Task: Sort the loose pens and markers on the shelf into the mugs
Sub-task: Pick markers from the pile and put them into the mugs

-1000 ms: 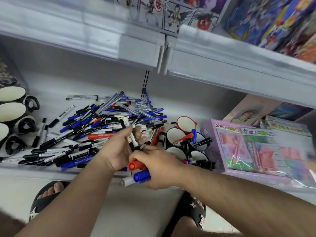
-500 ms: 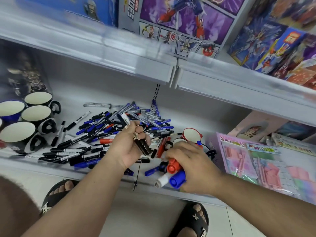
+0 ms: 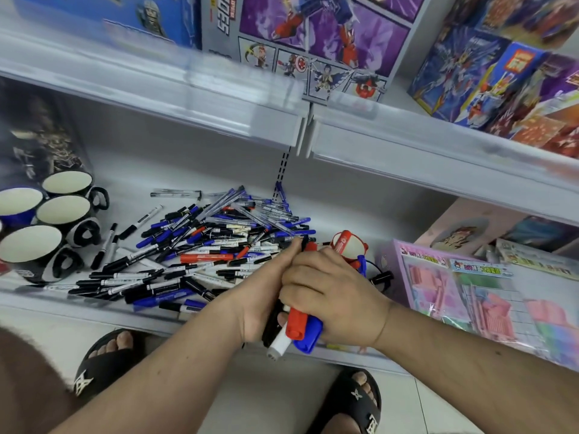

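shelf holds pen pile; right hand and left hand both grip markers.

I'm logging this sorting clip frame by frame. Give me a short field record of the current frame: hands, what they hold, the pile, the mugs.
left hand: against the right hand, grip on a black marker
right hand: grips a marker bundle of red, blue and white barrels
pile: loose pens and markers on the shelf, mostly blue and black, a few red
left mugs: four in view, no pens visible inside
red mug: behind the hands, contents mostly hidden
pink sets: right of the hands
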Tool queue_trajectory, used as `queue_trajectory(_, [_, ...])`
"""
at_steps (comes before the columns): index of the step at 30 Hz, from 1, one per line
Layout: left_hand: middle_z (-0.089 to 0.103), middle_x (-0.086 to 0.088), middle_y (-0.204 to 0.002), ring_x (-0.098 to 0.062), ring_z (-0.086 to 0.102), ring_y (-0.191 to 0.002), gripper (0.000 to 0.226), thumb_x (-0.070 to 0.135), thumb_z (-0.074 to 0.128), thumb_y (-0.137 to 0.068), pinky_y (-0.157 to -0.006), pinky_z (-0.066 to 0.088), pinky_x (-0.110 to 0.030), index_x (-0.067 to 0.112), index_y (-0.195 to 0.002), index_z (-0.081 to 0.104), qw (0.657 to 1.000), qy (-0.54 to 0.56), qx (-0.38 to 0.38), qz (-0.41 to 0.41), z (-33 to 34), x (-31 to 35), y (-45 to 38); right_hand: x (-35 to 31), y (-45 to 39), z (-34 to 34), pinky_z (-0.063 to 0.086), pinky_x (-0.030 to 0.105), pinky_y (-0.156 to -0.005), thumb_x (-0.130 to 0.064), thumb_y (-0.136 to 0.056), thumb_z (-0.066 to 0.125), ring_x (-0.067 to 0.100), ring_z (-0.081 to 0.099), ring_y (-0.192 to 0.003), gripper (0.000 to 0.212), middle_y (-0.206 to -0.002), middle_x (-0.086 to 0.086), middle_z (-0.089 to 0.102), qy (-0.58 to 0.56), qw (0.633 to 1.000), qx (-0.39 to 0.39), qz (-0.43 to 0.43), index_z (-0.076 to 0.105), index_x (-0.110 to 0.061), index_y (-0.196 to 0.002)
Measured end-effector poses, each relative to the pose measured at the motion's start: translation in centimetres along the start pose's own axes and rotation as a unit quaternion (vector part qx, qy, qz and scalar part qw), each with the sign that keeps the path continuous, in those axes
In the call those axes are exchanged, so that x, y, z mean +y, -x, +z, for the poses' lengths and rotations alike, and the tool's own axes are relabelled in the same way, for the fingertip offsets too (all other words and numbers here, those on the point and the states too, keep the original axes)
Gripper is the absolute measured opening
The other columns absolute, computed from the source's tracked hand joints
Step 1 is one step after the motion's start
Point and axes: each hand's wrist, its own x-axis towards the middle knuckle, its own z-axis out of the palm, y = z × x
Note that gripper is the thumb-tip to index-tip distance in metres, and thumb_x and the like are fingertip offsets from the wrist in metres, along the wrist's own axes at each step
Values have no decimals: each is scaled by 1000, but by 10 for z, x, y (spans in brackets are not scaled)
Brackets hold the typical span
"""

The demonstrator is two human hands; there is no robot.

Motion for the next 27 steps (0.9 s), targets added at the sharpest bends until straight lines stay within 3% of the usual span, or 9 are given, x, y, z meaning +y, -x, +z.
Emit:
queue_trajectory(3, [67,-6,-80,-18,68,-75,52,61,58,-82,-76,59,-30,13,-84,78,1000,-2,-4,17,5,0,5,-1,-3,1,46,42,-81,-19,-67,84,26,54,-100,47,-103,5,59,-23,998,-55,3,55,-23,-103])
queue_trajectory(6, [69,-7,-72,-19,69,-64,50,58,59,-82,-58,58,-27,12,-77,78,999,8,13,33,8,-3,5,-1,-4,2,46,38,-81,-12,-56,84,24,48,-97,48,-101,4,51,-52,995,-88,24,60,-20,-97])
queue_trajectory(10, [66,-6,-68,-18,67,-62,55,62,57,-82,-61,56,-27,12,-72,77,999,21,17,25,5,-11,1,-5,-5,4,41,37,-81,-14,-49,84,21,43,-94,48,-99,0,42,-63,987,-137,58,64,-21,-92])
queue_trajectory(14, [60,-3,-61,-17,62,-55,51,55,55,-87,-56,53,-25,12,-65,73,996,77,13,43,2,-17,-4,-9,-9,0,38,38,-91,-16,-48,79,21,41,-100,48,-103,0,44,-65,975,-190,92,63,-27,-92])
queue_trajectory(19, [66,-7,-79,-23,68,-73,46,52,58,-82,-68,55,-31,9,-85,75,995,97,2,32,-1,-20,-6,-11,-14,-4,24,46,-110,-19,-59,77,27,31,-132,53,-132,0,42,-6,964,-240,116,63,-42,-104])
queue_trajectory(22, [67,-9,-87,-25,68,-81,48,54,56,-85,-72,57,-34,9,-94,73,993,112,10,45,-7,-20,-10,-9,-13,-4,23,45,-113,-14,-63,78,25,24,-139,57,-139,-1,38,-4,962,-250,110,61,-42,-109])
queue_trajectory(25, [69,-7,-85,-21,70,-81,45,51,55,-85,-74,58,-31,11,-89,75,987,132,14,94,-10,-20,-14,-9,-9,-2,19,46,-118,-10,-64,74,24,15,-145,71,-145,-1,31,-46,955,-259,134,49,-33,-126])
queue_trajectory(27, [71,-7,-87,-18,70,-82,43,48,54,-84,-79,56,-30,11,-89,75,980,144,23,133,-7,-19,-16,-8,-8,-2,11,44,-121,-10,-67,70,21,6,-149,90,-151,1,24,-90,944,-264,177,29,-25,-146])
